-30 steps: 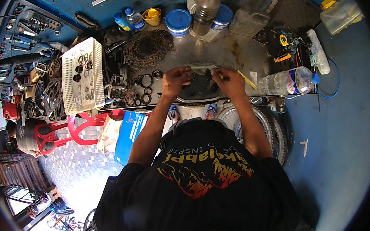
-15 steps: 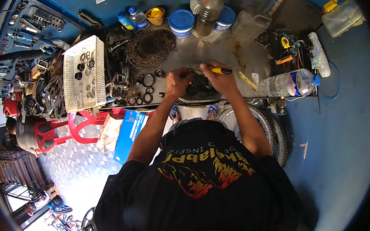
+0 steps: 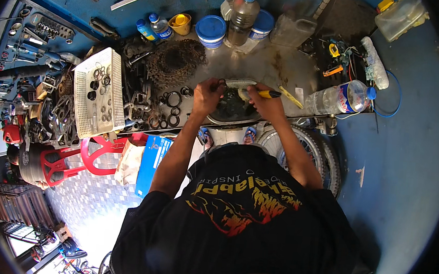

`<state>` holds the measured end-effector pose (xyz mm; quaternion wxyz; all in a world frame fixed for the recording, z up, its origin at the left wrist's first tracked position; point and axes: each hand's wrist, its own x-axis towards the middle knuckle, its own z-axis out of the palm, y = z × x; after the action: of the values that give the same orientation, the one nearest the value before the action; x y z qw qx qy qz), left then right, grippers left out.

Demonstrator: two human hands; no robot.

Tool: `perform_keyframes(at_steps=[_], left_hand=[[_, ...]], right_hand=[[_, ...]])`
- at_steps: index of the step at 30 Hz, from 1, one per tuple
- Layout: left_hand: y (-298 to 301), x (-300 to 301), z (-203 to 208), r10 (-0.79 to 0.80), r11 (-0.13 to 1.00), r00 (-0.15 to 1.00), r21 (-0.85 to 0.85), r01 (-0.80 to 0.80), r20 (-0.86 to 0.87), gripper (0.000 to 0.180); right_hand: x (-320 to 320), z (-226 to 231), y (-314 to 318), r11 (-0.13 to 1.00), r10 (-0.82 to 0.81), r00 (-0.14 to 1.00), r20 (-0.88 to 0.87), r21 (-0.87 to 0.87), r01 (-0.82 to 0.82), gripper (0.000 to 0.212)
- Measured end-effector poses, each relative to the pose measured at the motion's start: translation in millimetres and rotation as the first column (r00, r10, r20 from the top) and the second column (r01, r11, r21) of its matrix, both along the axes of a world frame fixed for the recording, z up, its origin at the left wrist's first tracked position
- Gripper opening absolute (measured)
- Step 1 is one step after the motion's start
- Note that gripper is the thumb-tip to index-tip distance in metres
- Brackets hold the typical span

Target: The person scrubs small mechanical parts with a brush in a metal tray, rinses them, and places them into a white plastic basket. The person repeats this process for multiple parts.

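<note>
My left hand (image 3: 206, 96) is closed at the left rim of a pan with dark contents (image 3: 230, 109), pinching a small dark ring-like part (image 3: 220, 82). My right hand (image 3: 267, 107) grips a brush with a yellow-and-black handle (image 3: 270, 94) over the pan's right side. Its pale tip, apparently bristles, points left toward my left hand. Just left of my left hand, several dark rings (image 3: 173, 99) lie on the metal workbench (image 3: 225, 63). What sits inside the pan is too dark to make out.
A white plastic basket (image 3: 78, 95) of rings stands at the left. Rusty sprockets (image 3: 176, 61), a blue-lidded tub (image 3: 211, 30) and a bottle of dark liquid (image 3: 243, 23) stand behind. At the right lie a clear bottle (image 3: 336, 100) and a yellow strip (image 3: 290, 97). Bicycle wheels (image 3: 326, 155) stand below the bench.
My right hand has shifted slightly right and down, baring more of the pan and the brush's pale tip. My left hand stays nearly in place. The whole view has shifted slightly.
</note>
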<state>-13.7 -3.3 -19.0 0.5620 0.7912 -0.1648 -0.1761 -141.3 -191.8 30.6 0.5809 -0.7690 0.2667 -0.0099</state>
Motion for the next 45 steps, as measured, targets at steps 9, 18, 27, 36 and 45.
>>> perform_keyframes(at_steps=[9, 18, 27, 36, 45], left_hand=[[-6, 7, 135, -0.34, 0.939, 0.81, 0.125, 0.32, 0.478, 0.016], [-32, -40, 69, -0.358, 0.899, 0.873, 0.374, 0.227, 0.332, 0.014], [-27, -42, 136, -0.205, 0.975, 0.604, 0.111, 0.19, 0.77, 0.018], [-19, -48, 74, -0.452, 0.855, 0.812, 0.44, 0.275, 0.37, 0.029], [31, -10, 67, -0.257, 0.89, 0.936, 0.435, 0.134, 0.238, 0.025]], right_hand=[[-38, 0, -28, 0.99, -0.091, 0.986, 0.14, -0.093, 0.104, 0.036], [-70, -1, -33, 0.972, -0.185, 0.977, 0.105, -0.129, 0.198, 0.034], [-82, 2, -31, 0.966, -0.189, 0.975, 0.12, -0.157, 0.206, 0.031], [-78, 7, -27, 0.974, -0.146, 0.984, 0.105, -0.161, 0.162, 0.034], [-57, 9, -7, 0.982, -0.047, 0.984, 0.171, -0.17, 0.077, 0.033]])
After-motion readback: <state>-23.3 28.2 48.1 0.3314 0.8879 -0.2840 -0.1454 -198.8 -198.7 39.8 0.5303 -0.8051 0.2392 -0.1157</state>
